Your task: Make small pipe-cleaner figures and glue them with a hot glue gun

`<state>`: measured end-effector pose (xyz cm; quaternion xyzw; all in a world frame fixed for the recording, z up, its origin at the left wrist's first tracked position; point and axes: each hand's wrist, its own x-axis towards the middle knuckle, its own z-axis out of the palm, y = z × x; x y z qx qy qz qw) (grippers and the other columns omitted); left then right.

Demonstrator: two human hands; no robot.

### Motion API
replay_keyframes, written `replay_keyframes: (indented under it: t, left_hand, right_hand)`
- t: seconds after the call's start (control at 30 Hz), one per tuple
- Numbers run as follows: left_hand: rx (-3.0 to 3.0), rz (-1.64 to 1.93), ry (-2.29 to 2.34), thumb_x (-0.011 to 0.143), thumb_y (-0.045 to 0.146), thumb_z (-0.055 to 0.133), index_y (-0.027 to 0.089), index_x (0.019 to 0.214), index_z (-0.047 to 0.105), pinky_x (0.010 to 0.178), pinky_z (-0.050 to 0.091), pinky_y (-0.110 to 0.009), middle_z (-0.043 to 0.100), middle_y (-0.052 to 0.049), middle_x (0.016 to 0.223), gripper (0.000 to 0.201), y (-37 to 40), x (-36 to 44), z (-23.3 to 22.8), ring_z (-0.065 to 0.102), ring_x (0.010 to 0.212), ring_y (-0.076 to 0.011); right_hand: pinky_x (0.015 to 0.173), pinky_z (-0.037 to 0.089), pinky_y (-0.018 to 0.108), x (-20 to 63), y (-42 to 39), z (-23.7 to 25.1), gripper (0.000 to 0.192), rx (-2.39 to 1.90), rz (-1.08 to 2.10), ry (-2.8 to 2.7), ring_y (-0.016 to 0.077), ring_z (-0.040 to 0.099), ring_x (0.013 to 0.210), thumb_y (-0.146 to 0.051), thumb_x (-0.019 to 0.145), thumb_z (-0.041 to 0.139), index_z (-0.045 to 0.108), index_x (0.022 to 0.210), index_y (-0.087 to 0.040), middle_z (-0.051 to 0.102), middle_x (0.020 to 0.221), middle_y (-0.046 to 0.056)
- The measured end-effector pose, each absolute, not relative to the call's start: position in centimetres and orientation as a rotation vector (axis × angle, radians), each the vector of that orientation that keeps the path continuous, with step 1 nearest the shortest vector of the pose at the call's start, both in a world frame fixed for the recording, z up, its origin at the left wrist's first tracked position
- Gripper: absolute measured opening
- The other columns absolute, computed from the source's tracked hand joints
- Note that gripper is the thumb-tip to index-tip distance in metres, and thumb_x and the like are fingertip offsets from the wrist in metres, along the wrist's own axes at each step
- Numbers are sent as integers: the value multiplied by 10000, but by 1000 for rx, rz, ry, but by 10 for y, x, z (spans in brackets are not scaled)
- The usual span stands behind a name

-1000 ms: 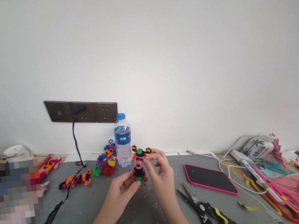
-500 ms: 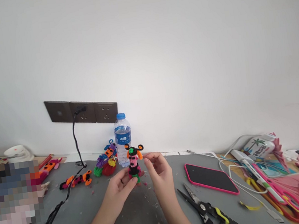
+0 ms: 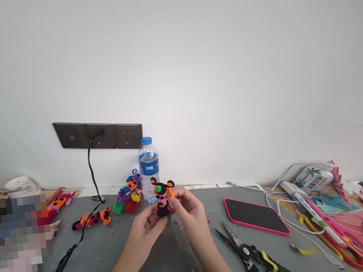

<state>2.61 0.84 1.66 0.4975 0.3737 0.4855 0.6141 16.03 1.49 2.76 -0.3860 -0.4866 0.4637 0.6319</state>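
A small pipe-cleaner figure [image 3: 162, 196] in pink, black, orange and green stands upright above the grey mat [image 3: 124, 259], near the middle. My left hand [image 3: 146, 230] grips its lower part from the left. My right hand [image 3: 188, 213] pinches its upper part from the right, thumb and fingers at the orange pieces under the black ears. A water bottle [image 3: 149, 169] with a blue cap stands just behind the figure.
More pipe-cleaner figures lie at the back left [image 3: 127, 196] and further left [image 3: 92, 219]. A black cable [image 3: 90, 170] runs from the wall sockets. Black-and-yellow pliers [image 3: 253, 253], a pink-edged phone [image 3: 255, 216], cables and pink scissors [image 3: 338, 233] are on the right.
The figure has shifted a little left and been turned. My right hand let go of its top, opened, then closed in on its upper part again.
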Motion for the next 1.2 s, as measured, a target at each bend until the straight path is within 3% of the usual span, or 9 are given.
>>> replay_keyframes:
  t: [0.7, 0.97, 1.2]
  left_hand:
    - [1179, 1130, 881, 745, 404, 740, 165, 1101, 680, 837, 558, -345, 742, -96, 1073, 433, 9, 27, 14, 662, 1027, -282]
    - [1320, 1107, 918, 830, 357, 654, 162, 1175, 651, 801, 551, -330, 727, -77, 967, 397, 9, 24, 8, 663, 895, -238]
    - [1395, 1083, 970, 843, 341, 624, 149, 1092, 675, 753, 536, -313, 703, -56, 855, 319, 8, 25, 11, 650, 803, -219]
  right_hand:
    - [500, 413, 212, 155, 10, 32, 214, -877, 1218, -1000, 138, 505, 665, -398, 785, 686, 630, 777, -191, 588, 795, 24]
    - [595, 428, 239, 154, 12, 30, 199, -889, 1162, -1048, 160, 544, 713, -380, 786, 683, 630, 760, -189, 615, 770, 19]
    - [616, 417, 247, 154, 11, 31, 214, -910, 1140, -1073, 161, 534, 723, -392, 789, 675, 618, 739, -192, 607, 790, 18]
